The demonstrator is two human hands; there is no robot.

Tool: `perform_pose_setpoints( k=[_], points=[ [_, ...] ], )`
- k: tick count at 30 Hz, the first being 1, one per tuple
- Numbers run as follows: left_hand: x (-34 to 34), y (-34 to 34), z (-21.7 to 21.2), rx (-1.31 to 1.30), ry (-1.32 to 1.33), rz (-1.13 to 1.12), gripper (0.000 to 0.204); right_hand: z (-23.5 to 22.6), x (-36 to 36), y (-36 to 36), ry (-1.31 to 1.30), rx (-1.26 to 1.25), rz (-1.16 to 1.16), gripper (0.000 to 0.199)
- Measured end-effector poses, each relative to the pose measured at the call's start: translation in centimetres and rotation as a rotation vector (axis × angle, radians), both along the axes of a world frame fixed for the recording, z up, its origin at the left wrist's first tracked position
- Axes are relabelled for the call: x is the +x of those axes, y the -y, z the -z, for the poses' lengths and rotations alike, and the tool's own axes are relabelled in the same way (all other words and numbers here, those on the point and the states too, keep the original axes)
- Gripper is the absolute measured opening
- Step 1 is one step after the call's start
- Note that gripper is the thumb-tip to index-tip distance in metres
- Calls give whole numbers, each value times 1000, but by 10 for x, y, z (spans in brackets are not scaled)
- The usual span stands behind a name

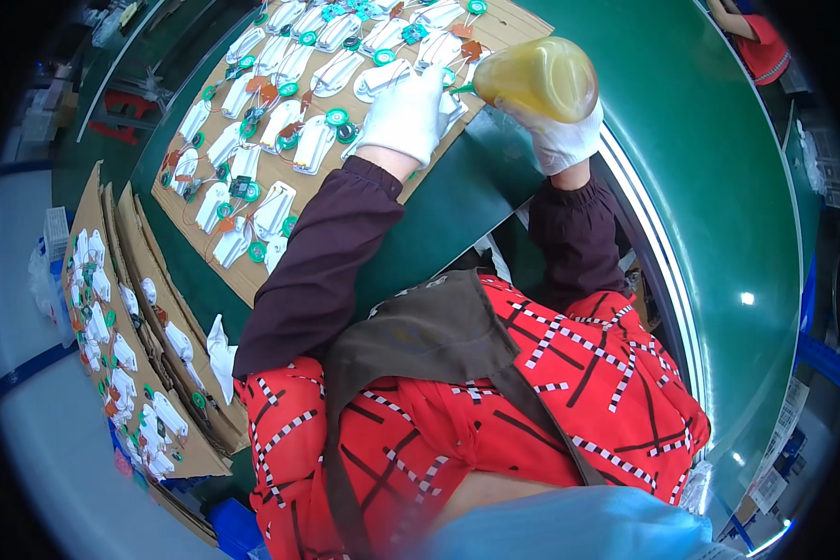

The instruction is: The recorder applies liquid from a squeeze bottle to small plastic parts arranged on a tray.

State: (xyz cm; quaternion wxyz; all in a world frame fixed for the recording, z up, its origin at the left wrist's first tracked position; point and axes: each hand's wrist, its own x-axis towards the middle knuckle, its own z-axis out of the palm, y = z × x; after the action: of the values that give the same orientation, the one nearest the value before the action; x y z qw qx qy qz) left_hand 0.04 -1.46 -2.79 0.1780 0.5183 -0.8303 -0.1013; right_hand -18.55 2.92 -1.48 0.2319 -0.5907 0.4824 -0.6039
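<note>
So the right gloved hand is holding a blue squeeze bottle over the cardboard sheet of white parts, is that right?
Not quite: the squeeze bottle is amber yellow, not blue. The head view shows the right hand, in a white glove, holding it over the edge of the cardboard sheet of white parts, while the left hand rests on the parts.

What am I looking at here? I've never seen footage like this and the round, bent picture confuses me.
This is one view from a wide-angle camera worn on a person's head, looking down, so straight edges curve. Both hands wear white gloves. The left hand rests on small white parts with green discs and wires, laid in rows on a cardboard sheet on a green surface. The right hand has its grip on a yellowish squeeze bottle, nozzle toward the parts. More loaded cardboard sheets are stacked at the left.
</note>
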Motion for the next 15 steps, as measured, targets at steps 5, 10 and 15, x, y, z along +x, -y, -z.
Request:
perform_pose_setpoints(
  k=[5,10,15],
  points=[
    [-2,-2,-4,12,-8,-13,26,0,1,1,-77,-43,12,59],
    [-1,-1,-1,4,9,-23,27,4,-1,-2,-122,-34,-31,63],
    [-2,-1,-3,-4,23,-18,28,6,-4,-8,58,-12,-67,64]
  ],
)
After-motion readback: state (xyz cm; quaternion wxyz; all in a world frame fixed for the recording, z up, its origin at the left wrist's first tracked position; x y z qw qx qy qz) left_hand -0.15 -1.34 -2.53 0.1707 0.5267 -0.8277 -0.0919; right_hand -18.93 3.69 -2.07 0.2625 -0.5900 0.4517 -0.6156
